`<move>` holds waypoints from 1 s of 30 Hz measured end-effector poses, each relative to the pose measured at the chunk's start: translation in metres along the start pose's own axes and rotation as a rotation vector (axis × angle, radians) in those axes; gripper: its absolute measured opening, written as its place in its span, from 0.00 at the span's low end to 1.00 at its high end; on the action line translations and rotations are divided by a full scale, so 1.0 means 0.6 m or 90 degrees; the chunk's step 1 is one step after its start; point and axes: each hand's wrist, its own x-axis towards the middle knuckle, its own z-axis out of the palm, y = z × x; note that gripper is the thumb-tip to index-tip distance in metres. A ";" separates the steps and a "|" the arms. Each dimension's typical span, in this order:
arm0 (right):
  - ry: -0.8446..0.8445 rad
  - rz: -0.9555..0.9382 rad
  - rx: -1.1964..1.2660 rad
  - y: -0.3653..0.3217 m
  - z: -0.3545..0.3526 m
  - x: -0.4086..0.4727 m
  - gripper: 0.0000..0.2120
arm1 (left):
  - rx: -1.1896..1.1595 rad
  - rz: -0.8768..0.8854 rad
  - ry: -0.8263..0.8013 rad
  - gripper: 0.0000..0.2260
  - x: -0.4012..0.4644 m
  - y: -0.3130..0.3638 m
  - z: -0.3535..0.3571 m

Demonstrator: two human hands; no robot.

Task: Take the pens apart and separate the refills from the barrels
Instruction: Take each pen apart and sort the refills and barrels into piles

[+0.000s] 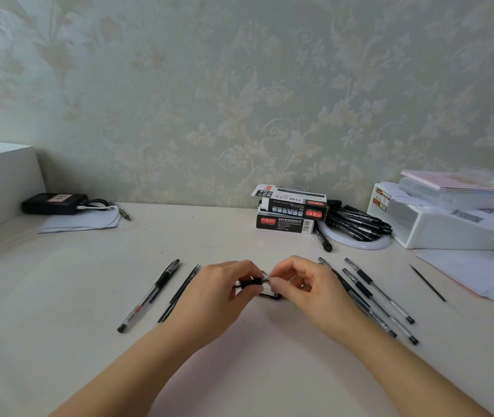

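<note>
Both hands meet over the middle of the white table (239, 341) around one pen (253, 282). My left hand (224, 291) grips its black rubber section. My right hand (301, 284) pinches the pen's clear tip end. A small black part (270, 296) lies on the table right under the hands. To the left lie a clear capped pen (149, 296) and two thin black refills (179, 293). Several clear pens (378, 299) lie in a row to the right, partly hidden by my right hand. One lone refill (427, 282) lies farther right.
Two stacked black pen boxes (288, 216) stand at the back, beside a heap of black markers (357, 222) on a white ring. A white box with papers (450, 221) fills the back right. Loose sheets (480, 275) lie at right; a black device (54, 203) on paper sits back left.
</note>
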 end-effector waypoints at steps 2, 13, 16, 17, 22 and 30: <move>-0.004 0.000 -0.007 -0.001 0.001 -0.002 0.07 | -0.004 0.005 -0.008 0.03 0.000 0.000 0.001; -0.043 -0.027 -0.037 -0.003 0.001 -0.004 0.12 | -0.023 0.021 -0.015 0.03 -0.001 0.003 0.002; -0.037 -0.024 -0.038 -0.010 0.000 -0.005 0.17 | -0.030 0.027 -0.012 0.03 0.000 0.005 0.003; -0.035 -0.023 -0.039 -0.011 0.000 -0.006 0.17 | -0.030 0.024 -0.010 0.03 0.000 0.005 0.003; -0.060 -0.040 -0.057 -0.009 -0.002 -0.007 0.09 | -0.024 0.013 0.006 0.03 0.000 0.005 0.002; -0.066 -0.006 -0.024 -0.010 0.002 -0.006 0.19 | 0.016 0.040 0.039 0.02 -0.001 0.015 -0.002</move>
